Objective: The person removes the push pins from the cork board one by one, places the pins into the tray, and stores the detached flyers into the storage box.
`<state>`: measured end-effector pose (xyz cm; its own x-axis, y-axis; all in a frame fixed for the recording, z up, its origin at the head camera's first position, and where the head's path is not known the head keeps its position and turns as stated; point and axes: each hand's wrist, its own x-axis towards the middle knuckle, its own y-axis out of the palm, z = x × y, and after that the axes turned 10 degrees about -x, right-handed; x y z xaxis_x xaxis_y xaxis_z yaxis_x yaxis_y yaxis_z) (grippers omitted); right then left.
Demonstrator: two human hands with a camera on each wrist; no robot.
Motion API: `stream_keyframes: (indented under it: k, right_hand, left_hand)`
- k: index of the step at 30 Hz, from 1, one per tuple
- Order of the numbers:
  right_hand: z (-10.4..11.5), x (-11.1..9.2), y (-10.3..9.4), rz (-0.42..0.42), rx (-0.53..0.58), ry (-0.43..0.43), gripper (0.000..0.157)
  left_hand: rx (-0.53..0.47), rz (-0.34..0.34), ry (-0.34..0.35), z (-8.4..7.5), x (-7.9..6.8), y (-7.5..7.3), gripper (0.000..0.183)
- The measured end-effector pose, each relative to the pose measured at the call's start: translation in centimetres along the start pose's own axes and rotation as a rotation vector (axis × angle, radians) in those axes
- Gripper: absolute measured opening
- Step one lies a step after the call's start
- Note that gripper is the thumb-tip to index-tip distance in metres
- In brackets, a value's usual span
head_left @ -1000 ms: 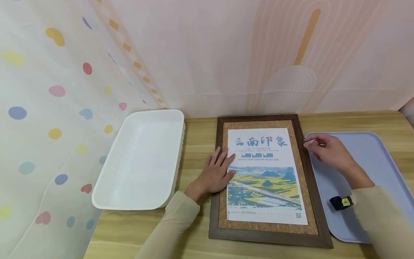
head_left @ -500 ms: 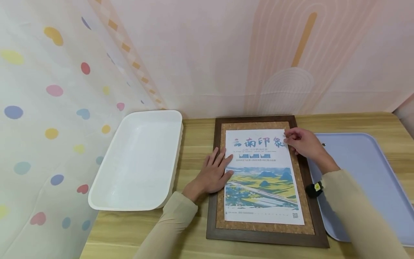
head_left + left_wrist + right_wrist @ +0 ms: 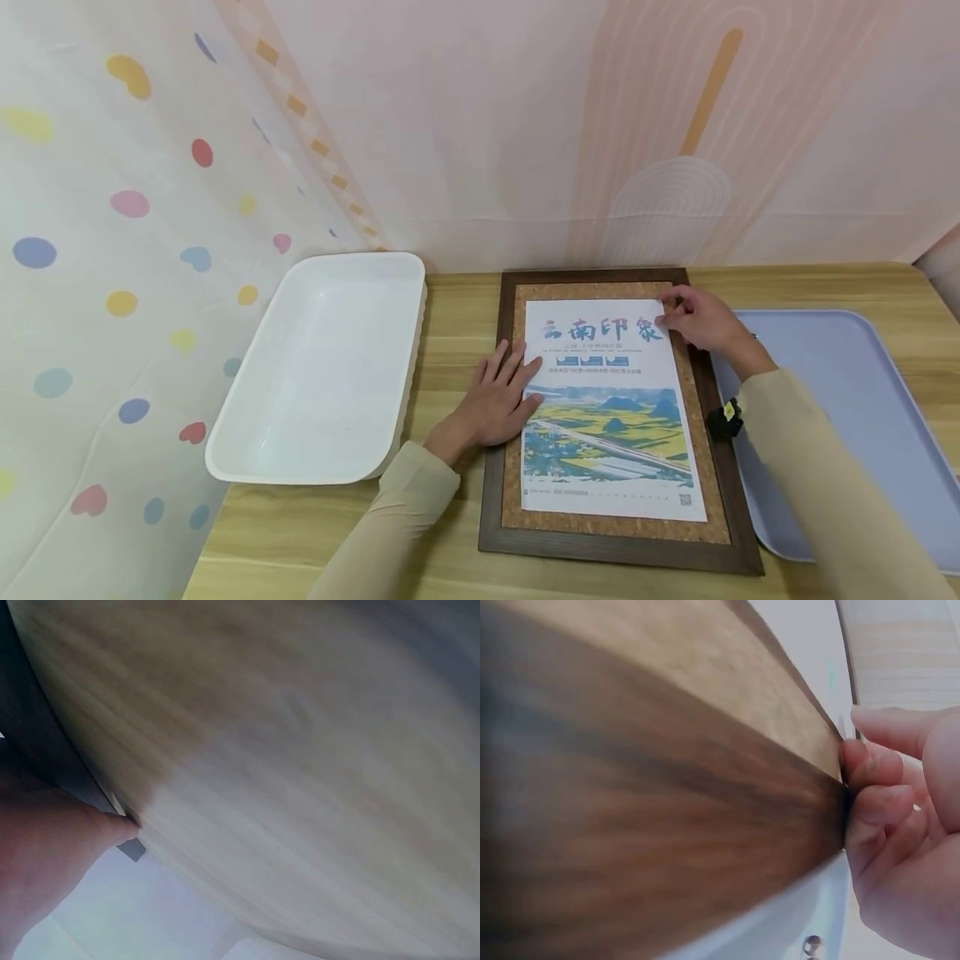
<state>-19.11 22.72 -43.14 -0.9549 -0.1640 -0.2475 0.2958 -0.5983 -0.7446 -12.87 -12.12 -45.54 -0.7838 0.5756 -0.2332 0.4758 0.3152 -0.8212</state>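
Observation:
A printed poster (image 3: 611, 408) with Chinese lettering and a landscape lies on a cork board (image 3: 600, 531) with a dark wood frame (image 3: 622, 554). Across the frame's left side and the poster's left edge my left hand (image 3: 495, 404) rests with fingers spread. My right hand (image 3: 701, 321) is at the poster's top right corner, thumb and index finger pinched together there. In the right wrist view, a small clear pin-like piece (image 3: 849, 727) shows between the thumb and curled index finger (image 3: 874, 765), mostly hidden.
A deep white tub (image 3: 322, 367) stands left of the board on the wooden table (image 3: 457, 333). To the right lies a shallow blue tray (image 3: 817, 367), partly under my right forearm. A small shiny metal piece (image 3: 814, 945) sits on it. A patterned curtain (image 3: 487, 125) hangs behind.
My right hand has moved left from the tray's edge onto the poster's top right corner, then slightly shifted there. My left hand has stayed on the board's left side.

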Motion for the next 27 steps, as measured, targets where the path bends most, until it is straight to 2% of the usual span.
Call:
stream_keyframes:
  k: [7,14,21,27]
  right_hand:
    - [-0.3,0.9,-0.8,0.09,0.085,0.026,0.044]
    - [-0.7,1.2,-0.9,0.113,0.156,0.047,0.043]
    - [-0.5,1.2,-1.2,0.122,0.147,0.066,0.044]
    - [-0.3,1.5,-1.3,0.133,0.144,0.058,0.044]
  left_hand:
    - [-0.007,-0.007,0.003,-0.2,0.0,0.0,0.059]
    - [-0.001,0.0,-0.002,-0.2,0.1,0.2,0.059]
    - [0.022,-0.006,0.003,-0.3,0.1,0.2,0.058]
    - [0.002,-0.014,0.01,-0.3,0.0,0.2,0.058]
